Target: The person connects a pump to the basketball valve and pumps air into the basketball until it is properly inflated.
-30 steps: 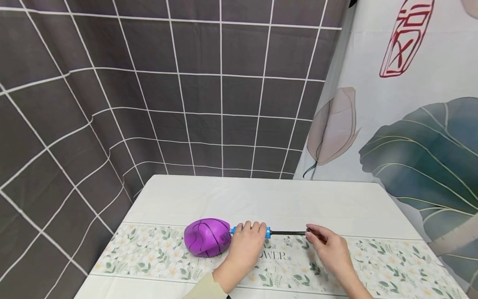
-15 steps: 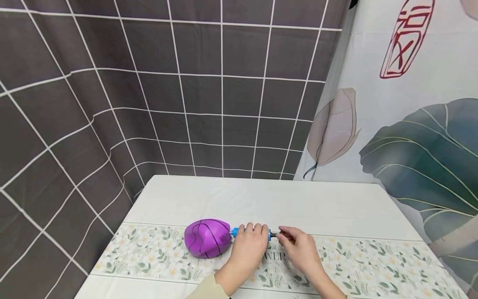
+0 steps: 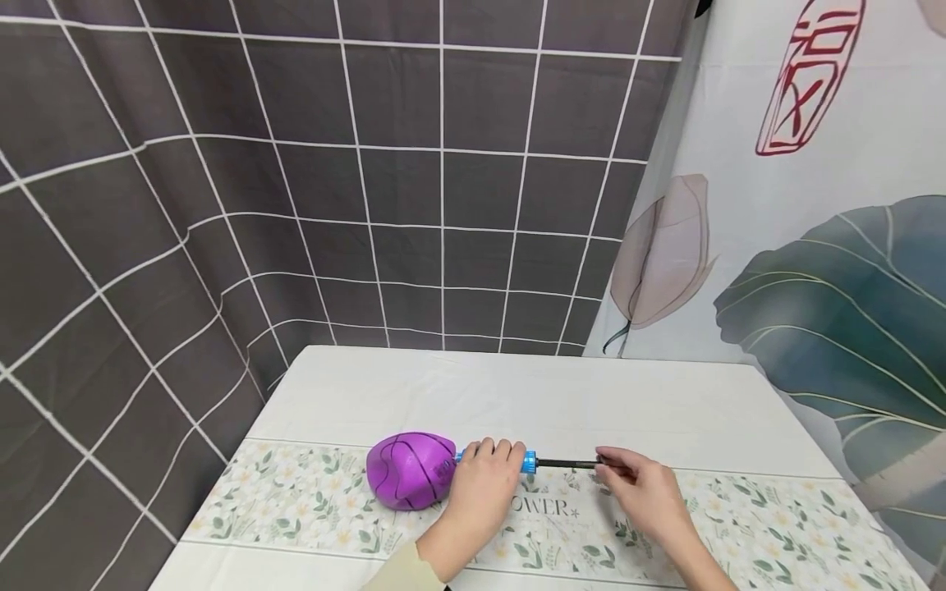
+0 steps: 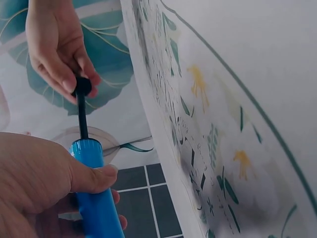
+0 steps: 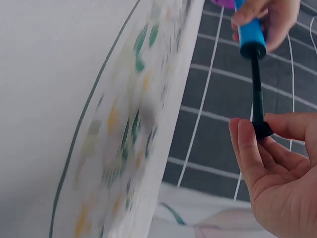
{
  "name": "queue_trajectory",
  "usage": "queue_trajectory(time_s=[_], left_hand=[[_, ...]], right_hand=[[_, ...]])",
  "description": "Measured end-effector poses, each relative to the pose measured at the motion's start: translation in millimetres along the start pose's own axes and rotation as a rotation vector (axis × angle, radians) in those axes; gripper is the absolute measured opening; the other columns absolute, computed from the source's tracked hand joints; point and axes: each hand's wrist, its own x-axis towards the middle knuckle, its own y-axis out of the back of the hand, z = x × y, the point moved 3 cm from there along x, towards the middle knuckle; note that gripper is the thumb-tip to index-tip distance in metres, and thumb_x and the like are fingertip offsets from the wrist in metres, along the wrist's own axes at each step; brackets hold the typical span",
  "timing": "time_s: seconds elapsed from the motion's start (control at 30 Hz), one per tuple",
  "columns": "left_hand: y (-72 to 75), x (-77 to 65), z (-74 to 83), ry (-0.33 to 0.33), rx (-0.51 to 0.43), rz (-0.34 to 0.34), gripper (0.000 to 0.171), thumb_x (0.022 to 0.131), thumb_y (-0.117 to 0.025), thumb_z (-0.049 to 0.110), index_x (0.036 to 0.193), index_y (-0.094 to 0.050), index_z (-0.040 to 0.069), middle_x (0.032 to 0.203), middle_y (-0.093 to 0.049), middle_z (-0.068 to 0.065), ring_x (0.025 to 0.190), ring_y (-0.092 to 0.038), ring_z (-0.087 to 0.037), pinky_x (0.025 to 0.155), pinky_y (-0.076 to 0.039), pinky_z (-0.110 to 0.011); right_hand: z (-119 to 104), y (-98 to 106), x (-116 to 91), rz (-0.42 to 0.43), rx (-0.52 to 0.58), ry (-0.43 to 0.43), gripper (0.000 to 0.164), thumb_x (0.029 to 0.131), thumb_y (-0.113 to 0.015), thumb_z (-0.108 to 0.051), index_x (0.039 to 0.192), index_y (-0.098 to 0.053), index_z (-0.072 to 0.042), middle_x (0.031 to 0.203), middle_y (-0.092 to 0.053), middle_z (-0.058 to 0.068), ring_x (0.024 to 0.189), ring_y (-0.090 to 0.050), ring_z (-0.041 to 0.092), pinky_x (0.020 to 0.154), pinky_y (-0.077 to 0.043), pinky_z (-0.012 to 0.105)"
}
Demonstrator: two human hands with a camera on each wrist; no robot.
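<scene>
A blue hand pump lies sideways above the table, its black rod drawn out to the right. My left hand grips the blue barrel with the fingers wrapped over it. At the rod's far end, the thumb and fingers of my right hand pinch the black end knob. Joined to the pump's left end is a purple ball with black lines, partly caved in with a dent on its side. My left hand hides much of the barrel in the head view.
A white tablecloth with a floral printed band covers the table. Behind stands a dark grey cloth with a white grid, and on the right hangs a white curtain with leaf prints.
My right hand first slid left, pushing the rod into the barrel, then came back right, drawing it out again. My left hand and the purple ball have hardly moved.
</scene>
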Motion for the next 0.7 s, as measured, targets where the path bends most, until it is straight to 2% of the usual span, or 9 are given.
queue_trajectory(time_s=[0.17, 0.3, 0.5, 0.7], left_hand=[[-0.1, -0.2, 1.4, 0.001, -0.023, -0.003, 0.040, 0.085, -0.077, 0.019, 0.123, -0.063, 0.019, 0.104, -0.067, 0.004, 0.094, -0.062, -0.017, 0.089, -0.056, -0.035], [1.3, -1.0, 2.3, 0.004, -0.016, -0.005, 0.039, 0.085, -0.077, 0.019, 0.122, -0.063, 0.018, 0.103, -0.067, 0.003, 0.094, -0.061, -0.017, 0.088, -0.056, -0.035], [4.1, 0.2, 3.3, 0.001, 0.000, 0.011, 0.039, 0.084, -0.078, 0.019, 0.120, -0.065, 0.016, 0.103, -0.069, 0.002, 0.094, -0.063, -0.018, 0.086, -0.056, -0.037], [4.1, 0.6, 6.0, -0.008, 0.013, 0.040, 0.039, 0.080, -0.081, 0.020, 0.116, -0.067, 0.015, 0.102, -0.069, 0.001, 0.092, -0.065, -0.018, 0.084, -0.057, -0.037]], right_hand=[[12, 15, -2, -0.001, -0.029, -0.021, 0.033, 0.094, -0.072, -0.015, 0.125, -0.070, -0.003, 0.105, -0.076, 0.009, 0.089, -0.072, 0.018, 0.069, -0.057, 0.020], [13, 14, -4, 0.024, -0.030, -0.010, 0.032, 0.094, -0.072, -0.014, 0.124, -0.070, -0.003, 0.104, -0.076, 0.010, 0.090, -0.072, 0.020, 0.071, -0.058, 0.020], [-2, -1, -7, 0.064, -0.022, 0.047, 0.029, 0.093, -0.073, -0.012, 0.119, -0.072, -0.001, 0.098, -0.076, 0.009, 0.085, -0.072, 0.018, 0.070, -0.059, 0.023], [-26, -25, -10, 0.071, -0.013, 0.070, 0.027, 0.092, -0.073, -0.009, 0.117, -0.072, 0.002, 0.097, -0.075, 0.009, 0.083, -0.072, 0.017, 0.071, -0.060, 0.026]])
